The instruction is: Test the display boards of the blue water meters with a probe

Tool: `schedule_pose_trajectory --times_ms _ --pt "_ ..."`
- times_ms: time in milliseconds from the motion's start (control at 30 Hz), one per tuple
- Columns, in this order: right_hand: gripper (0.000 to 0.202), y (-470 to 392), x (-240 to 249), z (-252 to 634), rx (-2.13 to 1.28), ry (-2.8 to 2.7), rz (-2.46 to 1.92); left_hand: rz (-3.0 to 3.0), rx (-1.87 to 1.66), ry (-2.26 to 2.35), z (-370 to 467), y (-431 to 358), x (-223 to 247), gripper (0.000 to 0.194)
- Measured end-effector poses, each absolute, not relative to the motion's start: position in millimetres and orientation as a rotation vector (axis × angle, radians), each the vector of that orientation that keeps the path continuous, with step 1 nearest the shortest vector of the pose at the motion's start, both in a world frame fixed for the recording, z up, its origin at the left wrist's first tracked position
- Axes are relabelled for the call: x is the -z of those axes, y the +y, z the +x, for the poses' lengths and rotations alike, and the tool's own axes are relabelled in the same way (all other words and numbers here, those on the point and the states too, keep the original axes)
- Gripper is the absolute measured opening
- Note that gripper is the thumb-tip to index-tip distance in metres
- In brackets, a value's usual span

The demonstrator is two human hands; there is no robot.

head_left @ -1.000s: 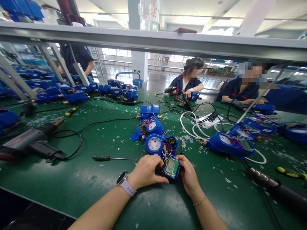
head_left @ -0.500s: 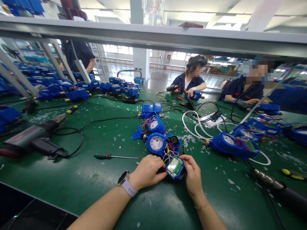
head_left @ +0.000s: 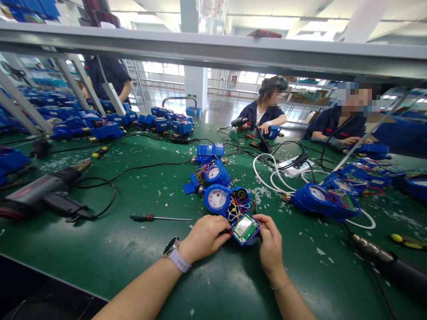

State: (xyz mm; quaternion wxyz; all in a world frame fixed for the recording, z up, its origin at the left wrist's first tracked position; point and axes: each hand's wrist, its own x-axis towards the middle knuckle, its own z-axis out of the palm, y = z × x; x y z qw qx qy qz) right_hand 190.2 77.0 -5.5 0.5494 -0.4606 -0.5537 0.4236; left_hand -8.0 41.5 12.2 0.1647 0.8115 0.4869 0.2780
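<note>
The display (head_left: 244,226) is clamped at its edges between the left hand (head_left: 207,238) and the right hand (head_left: 271,242), over the surface (head_left: 116,253). A screwdriver (head_left: 147,217) is laid to the left. Beyond the hands, the opened meter (head_left: 216,198) is joined to the display by wires (head_left: 235,209); farther back, blue meters (head_left: 183,128) are grouped.

there are two hands (head_left: 208,235) (head_left: 271,246), one watch (head_left: 172,247), one bracelet (head_left: 280,288), one green screwdriver (head_left: 146,217), two yellow-and-black handles (head_left: 100,152) (head_left: 409,241), one power strip (head_left: 294,168), three other people (head_left: 108,80) (head_left: 257,113) (head_left: 351,125) and three meters (head_left: 216,199) (head_left: 215,172) (head_left: 211,150) clustered at centre; meters heaped at left (head_left: 65,129) are too crowded to count
</note>
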Motion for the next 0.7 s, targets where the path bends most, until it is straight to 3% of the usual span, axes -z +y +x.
schedule_pose_trajectory --times_ms 233,700 --pt "0.017 80.3 10.8 187.5 -1.174 -1.128 -1.066 2.078 -0.952 1.356 -6.4 40.9 -12.4 0.008" --pt "0.021 78.2 6.4 178.8 -1.381 -0.904 -0.976 1.766 -1.069 1.384 6.3 37.6 -10.9 0.019"
